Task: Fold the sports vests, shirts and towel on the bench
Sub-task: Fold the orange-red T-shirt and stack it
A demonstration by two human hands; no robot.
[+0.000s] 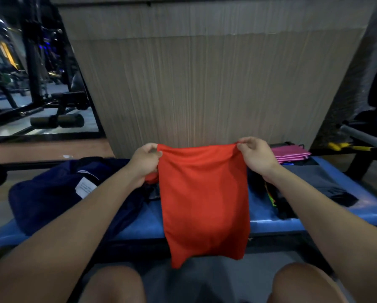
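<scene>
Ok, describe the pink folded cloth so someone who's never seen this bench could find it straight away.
Start at the blue bench running across in front of the wood-grain wall. Follow it to its far right end, just beyond the right hand that pinches the red garment. There lies the pink folded cloth, flat with striped layered edges, the only pink item among dark navy and grey clothes.

Both arms were stretched forward, left hand [144,161] and right hand [255,154] each pinching something between thumb and curled fingers.
</scene>
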